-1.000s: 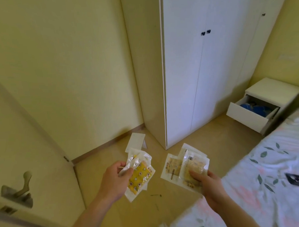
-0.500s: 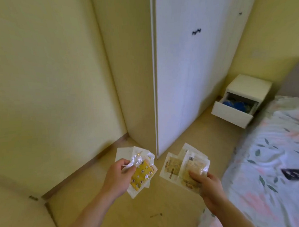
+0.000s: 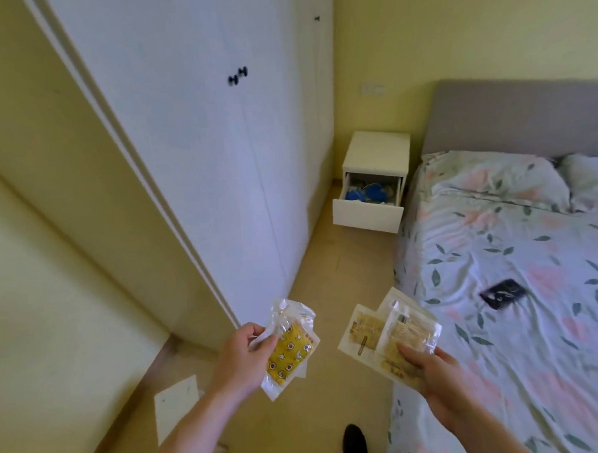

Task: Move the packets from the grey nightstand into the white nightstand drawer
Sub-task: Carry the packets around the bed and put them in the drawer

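Packets in both hands, nothing in the drawer from this load yet. The left hand (image 3: 243, 357) pinches a crinkly clear bundle, the yellow-patterned packets (image 3: 289, 350), between thumb and curled fingers, holding it by one edge only. The right hand (image 3: 434, 371) has its thumb pressed down on a fanned stack, the beige packets (image 3: 388, 335), with the fingers curled underneath. Both bundles hang in the air over the floor, well apart from their target.

That target sits ahead: the white nightstand (image 3: 376, 149), tucked between the wardrobe (image 3: 202, 162) and the bed (image 3: 515, 268), its open drawer (image 3: 367, 213) pulled out toward us with blue items already lying inside.

Now the risks, as I judge them. The left bundle is slick film gripped at a corner, so a loose inner packet could slide out and drop to the floor on the walk. The right stack is splayed, and its outermost packet looks barely under the thumb; a swing of the arm might shed it. The passage between wardrobe and bed is narrow, so a brushed elbow could jar either grip. At the drawer, tossing from too high could send light packets over the front panel. A dark flat object (image 3: 502, 292) lies on the bedcover, out of the way.
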`<state>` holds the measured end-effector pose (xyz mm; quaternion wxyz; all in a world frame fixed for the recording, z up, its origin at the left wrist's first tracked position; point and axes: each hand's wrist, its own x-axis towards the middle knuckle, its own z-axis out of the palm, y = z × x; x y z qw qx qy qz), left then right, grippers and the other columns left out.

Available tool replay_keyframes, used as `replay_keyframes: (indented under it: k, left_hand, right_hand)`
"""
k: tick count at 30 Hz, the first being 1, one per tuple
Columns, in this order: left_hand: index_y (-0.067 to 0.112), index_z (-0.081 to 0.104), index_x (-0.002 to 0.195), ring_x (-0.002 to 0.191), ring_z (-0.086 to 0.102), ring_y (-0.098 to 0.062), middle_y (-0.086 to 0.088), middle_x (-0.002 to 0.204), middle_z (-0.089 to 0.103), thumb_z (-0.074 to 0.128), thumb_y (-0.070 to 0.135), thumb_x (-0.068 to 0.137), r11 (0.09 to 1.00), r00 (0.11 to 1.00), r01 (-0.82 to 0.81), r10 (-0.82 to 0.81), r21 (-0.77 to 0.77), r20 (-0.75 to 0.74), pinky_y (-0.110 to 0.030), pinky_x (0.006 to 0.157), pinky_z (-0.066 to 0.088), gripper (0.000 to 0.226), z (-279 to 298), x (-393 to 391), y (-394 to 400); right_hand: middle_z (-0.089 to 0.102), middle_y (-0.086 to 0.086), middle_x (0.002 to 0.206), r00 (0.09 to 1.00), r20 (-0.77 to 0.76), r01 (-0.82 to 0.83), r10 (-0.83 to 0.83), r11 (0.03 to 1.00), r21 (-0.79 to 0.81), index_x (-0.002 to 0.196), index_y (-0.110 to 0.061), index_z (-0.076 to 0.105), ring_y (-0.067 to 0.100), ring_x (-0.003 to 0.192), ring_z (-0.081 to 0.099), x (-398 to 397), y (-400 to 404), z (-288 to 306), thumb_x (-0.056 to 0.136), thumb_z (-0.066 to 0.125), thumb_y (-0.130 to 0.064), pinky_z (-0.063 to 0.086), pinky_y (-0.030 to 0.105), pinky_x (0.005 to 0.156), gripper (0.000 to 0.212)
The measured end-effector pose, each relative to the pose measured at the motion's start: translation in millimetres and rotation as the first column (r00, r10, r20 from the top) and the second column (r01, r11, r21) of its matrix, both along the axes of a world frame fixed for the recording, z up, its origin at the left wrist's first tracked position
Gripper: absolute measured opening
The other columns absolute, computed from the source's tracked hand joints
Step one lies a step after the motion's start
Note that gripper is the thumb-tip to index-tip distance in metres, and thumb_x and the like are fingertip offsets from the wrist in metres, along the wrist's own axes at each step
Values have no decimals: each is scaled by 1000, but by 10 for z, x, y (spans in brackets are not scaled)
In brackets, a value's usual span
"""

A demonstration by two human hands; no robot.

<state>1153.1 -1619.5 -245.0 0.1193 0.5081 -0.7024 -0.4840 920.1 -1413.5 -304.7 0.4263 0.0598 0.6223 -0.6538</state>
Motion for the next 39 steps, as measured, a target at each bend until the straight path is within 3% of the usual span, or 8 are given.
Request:
replay_keyframes:
  k: [3, 11, 19, 23, 27, 34, 39]
  left_hand:
    - [22, 71, 87, 81, 72, -18, 2, 85, 75, 68, 32, 96, 1000, 999, 30, -30, -6, 15, -33, 69, 54, 14, 12, -644, -419]
    - [23, 70, 91, 80, 71, -5, 6, 88, 74, 63, 35, 99, 997, 997, 78, -78, -9, -19, -22, 66, 51, 15, 135, -2054, -1308]
    - [21, 70, 87, 79, 70, -9, 6, 83, 73, 64, 33, 99, 993, 993, 115, -114, 21, -34, -23, 64, 51, 17, -39, -3100, -2377]
    - [20, 70, 91, 81, 70, -11, 4, 87, 73, 61, 32, 100, 988, 988, 151, -149, 36, -48, -22, 63, 48, 17, -188, -3617, -2991]
    - [20, 69, 90, 83, 69, -14, 2, 87, 72, 59, 33, 102, 980, 982, 189, -188, 54, -35, -25, 64, 50, 20, -293, -4063, -3485]
    - [18, 68, 93, 84, 69, -15, 0, 90, 71, 57, 38, 103, 952, 955, 294, -295, 86, 4, -26, 64, 51, 24, -499, -5118, -4213]
    - [22, 68, 100, 87, 69, -15, 2, 94, 71, 56, 41, 103, 938, 939, 336, -341, 90, 52, -25, 70, 56, 23, -682, -5913, -4622]
  right_hand:
    - [78, 18, 105, 999, 10, 42, -42, 999, 5, 118, -1, 68, 36, 97, 76, -516, -288, -2, 91, 70, -1, 59, 44, 81, 27]
    - [78, 16, 105, 992, -37, 119, -119, 993, -1, 120, -1, 67, 34, 99, 76, -1977, -1083, 193, 86, 75, -3, 55, 53, 98, 35]
    - [79, 15, 100, 979, -55, 194, -195, 981, -15, 110, -1, 69, 31, 89, 78, -2848, -2040, 202, 90, 71, -1, 64, 36, 67, 20]
    - [79, 14, 100, 968, -53, 247, -246, 969, 7, 114, -1, 69, 32, 95, 76, -3176, -2587, 140, 90, 72, -1, 59, 47, 87, 25]
    - [80, 13, 96, 952, -65, 301, -299, 953, 36, 112, -1, 69, 31, 90, 77, -3450, -2988, 187, 89, 73, -1, 60, 47, 83, 23]
    - [79, 15, 105, 915, -55, 403, -400, 913, 61, 117, -2, 68, 34, 99, 76, -4186, -3342, 102, 89, 74, -3, 55, 56, 99, 29]
    - [77, 16, 108, 884, -36, 467, -466, 878, 106, 116, -3, 65, 37, 100, 75, -4919, -3557, -67, 89, 74, 0, 56, 56, 97, 29]
